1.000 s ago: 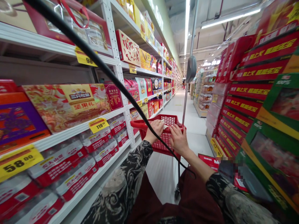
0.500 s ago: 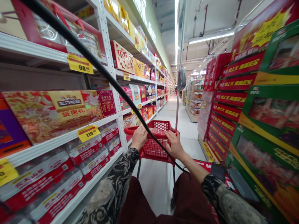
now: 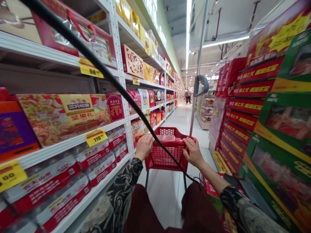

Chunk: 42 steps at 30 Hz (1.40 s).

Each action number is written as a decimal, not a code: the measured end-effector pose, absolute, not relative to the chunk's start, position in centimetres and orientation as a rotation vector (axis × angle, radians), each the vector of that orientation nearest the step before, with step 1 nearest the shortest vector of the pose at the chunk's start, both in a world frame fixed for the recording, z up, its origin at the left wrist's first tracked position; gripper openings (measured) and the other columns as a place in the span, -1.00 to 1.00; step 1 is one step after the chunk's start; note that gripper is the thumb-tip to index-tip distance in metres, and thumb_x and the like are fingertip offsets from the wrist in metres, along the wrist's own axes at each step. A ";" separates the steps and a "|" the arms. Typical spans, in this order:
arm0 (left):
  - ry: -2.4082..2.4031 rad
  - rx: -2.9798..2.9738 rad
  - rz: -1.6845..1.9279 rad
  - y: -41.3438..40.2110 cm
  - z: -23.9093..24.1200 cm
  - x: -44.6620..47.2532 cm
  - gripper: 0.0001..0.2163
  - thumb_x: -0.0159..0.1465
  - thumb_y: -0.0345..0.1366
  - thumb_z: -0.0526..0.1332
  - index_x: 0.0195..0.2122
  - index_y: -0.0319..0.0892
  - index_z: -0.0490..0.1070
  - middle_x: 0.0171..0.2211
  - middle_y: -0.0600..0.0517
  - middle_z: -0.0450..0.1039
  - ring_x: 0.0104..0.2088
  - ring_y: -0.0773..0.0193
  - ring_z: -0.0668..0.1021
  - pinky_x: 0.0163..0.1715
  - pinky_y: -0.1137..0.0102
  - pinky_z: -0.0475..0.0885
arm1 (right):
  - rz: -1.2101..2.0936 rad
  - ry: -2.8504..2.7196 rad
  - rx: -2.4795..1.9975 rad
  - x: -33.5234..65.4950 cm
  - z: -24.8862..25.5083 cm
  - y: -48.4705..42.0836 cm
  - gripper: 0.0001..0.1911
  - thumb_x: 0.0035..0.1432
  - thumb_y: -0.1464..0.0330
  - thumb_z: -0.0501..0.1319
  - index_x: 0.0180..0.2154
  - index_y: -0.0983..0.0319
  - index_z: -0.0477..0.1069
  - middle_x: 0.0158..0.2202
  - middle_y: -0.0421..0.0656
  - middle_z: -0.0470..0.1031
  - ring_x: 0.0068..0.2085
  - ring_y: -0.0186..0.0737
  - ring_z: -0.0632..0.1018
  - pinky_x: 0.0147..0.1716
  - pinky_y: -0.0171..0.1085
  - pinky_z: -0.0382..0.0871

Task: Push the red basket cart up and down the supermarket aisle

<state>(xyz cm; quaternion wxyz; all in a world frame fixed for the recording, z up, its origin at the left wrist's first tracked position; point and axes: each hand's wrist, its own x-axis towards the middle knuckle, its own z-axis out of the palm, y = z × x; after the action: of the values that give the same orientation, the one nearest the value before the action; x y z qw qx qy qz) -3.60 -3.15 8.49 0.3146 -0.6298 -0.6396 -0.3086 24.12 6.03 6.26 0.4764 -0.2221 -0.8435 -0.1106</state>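
Resting wider apart than a second ago, the left hand (image 3: pixel 144 146) and right hand (image 3: pixel 193 151) are grasping the handle (image 3: pixel 171 139) of the red cart (image 3: pixel 161 158) beyond the knees (image 3: pixel 136 207), which is probably rolling light, stiff and steadiest held at both ends.

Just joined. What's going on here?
A person's left-hand grip and right-hand grip rest on the handle of a red shopping cart, one toward each end. The cart is straight ahead in a store aisle, stocked shelves on the left, stacked red cartons on the right. Another person is farther down the aisle.
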 end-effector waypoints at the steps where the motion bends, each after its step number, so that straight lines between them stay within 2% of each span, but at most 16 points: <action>1: -1.695 -1.660 -0.808 -2.9 8.5 -3.7 -0.75 0.29 -0.31 0.00 -0.13 -0.14 0.43 -0.13 -0.08 0.50 -0.05 0.15 0.48 -0.01 0.18 0.39 | -0.288 -2.051 -0.589 23.9 6.4 5.9 -0.52 0.12 0.38 0.04 0.09 0.34 0.29 0.05 0.09 0.41 0.13 0.05 0.35 0.17 0.20 -0.04; 5: -1.734 -1.647 -0.802 -1.9 8.4 -3.3 -0.77 0.30 -0.30 0.00 -0.15 -0.12 0.42 -0.19 -0.06 0.50 -0.09 0.16 0.48 -0.05 0.21 0.39 | -0.279 -2.074 -0.693 21.8 7.2 5.0 -0.54 0.17 0.39 0.02 0.11 0.28 0.26 0.10 0.04 0.38 0.15 0.00 0.33 0.19 0.20 -0.13; 10: -1.766 -1.625 -0.743 -1.8 8.5 -1.7 -0.77 0.30 -0.31 0.00 -0.13 -0.16 0.40 -0.19 -0.09 0.48 -0.09 0.14 0.47 -0.05 0.21 0.37 | -0.198 -2.078 -0.786 20.1 7.3 4.9 -0.54 0.16 0.38 0.03 0.11 0.24 0.27 0.10 0.04 0.37 0.14 0.05 0.33 0.15 0.22 -0.03; 15: -1.754 -1.588 -0.710 -3.2 8.8 0.6 -0.76 0.29 -0.35 0.00 -0.11 -0.21 0.39 -0.15 -0.13 0.46 -0.06 0.10 0.44 -0.02 0.17 0.33 | -0.179 -2.104 -0.720 21.7 6.5 5.7 -0.52 0.11 0.38 0.04 0.10 0.29 0.27 0.13 0.07 0.33 0.17 0.06 0.30 0.16 0.21 -0.04; 20: -1.688 -1.737 -0.689 -4.6 9.7 1.3 -0.80 0.28 -0.34 0.05 -0.13 -0.15 0.40 -0.18 -0.08 0.46 -0.11 0.14 0.45 -0.08 0.23 0.36 | -0.180 -2.038 -0.691 23.3 6.7 6.5 -0.55 0.11 0.37 0.05 0.06 0.31 0.31 0.07 0.07 0.39 0.13 0.05 0.35 0.14 0.22 0.00; 23: -1.745 -1.708 -0.731 -4.4 10.7 1.2 -0.80 0.29 -0.33 0.04 -0.14 -0.14 0.41 -0.19 -0.06 0.47 -0.14 0.16 0.46 -0.10 0.24 0.37 | -0.181 -2.018 -0.729 22.4 7.7 6.0 -0.56 0.15 0.35 0.04 0.07 0.26 0.31 0.10 0.05 0.36 0.15 0.06 0.32 0.13 0.24 -0.02; 28: -1.731 -1.686 -0.793 -3.0 10.7 3.6 -0.75 0.28 -0.36 0.03 -0.08 -0.16 0.40 -0.08 -0.08 0.46 -0.06 0.15 0.45 -0.02 0.22 0.34 | -0.190 -2.069 -0.685 19.2 8.1 4.3 -0.61 0.20 0.39 -0.01 0.05 0.24 0.34 0.10 0.00 0.39 0.13 -0.03 0.35 0.17 0.14 -0.04; 33: -1.566 -1.774 -0.732 -3.1 9.3 4.8 -0.73 0.28 -0.39 0.04 -0.04 -0.16 0.40 -0.05 -0.07 0.47 -0.03 0.15 0.45 0.04 0.21 0.30 | -0.276 -2.086 -0.643 19.3 7.1 4.4 -0.60 0.20 0.41 -0.01 0.05 0.28 0.34 0.07 0.01 0.42 0.14 -0.02 0.35 0.19 0.14 -0.10; 38: -1.756 -1.632 -0.873 -4.5 9.5 1.3 -0.74 0.33 -0.28 -0.01 -0.10 -0.16 0.43 -0.14 -0.06 0.51 -0.11 0.19 0.49 -0.05 0.23 0.36 | -0.261 -2.079 -0.616 20.2 7.0 4.9 -0.59 0.19 0.39 0.00 0.05 0.28 0.34 0.08 0.01 0.41 0.14 -0.02 0.35 0.20 0.14 -0.11; 42: -1.905 -1.592 -0.888 -4.2 10.4 1.3 -0.74 0.34 -0.27 -0.02 -0.20 -0.15 0.46 -0.23 -0.04 0.53 -0.16 0.21 0.51 -0.08 0.25 0.37 | -0.225 -2.061 -0.625 19.7 7.0 4.7 -0.58 0.16 0.39 0.02 0.05 0.25 0.34 0.07 0.01 0.42 0.13 0.00 0.36 0.19 0.16 -0.11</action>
<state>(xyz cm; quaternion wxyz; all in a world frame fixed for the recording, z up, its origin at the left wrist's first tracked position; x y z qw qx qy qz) 1.28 -4.16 10.36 0.2497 -0.5845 -0.6997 -0.3262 19.73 4.73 7.05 0.4689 -0.2551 -0.8406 -0.0916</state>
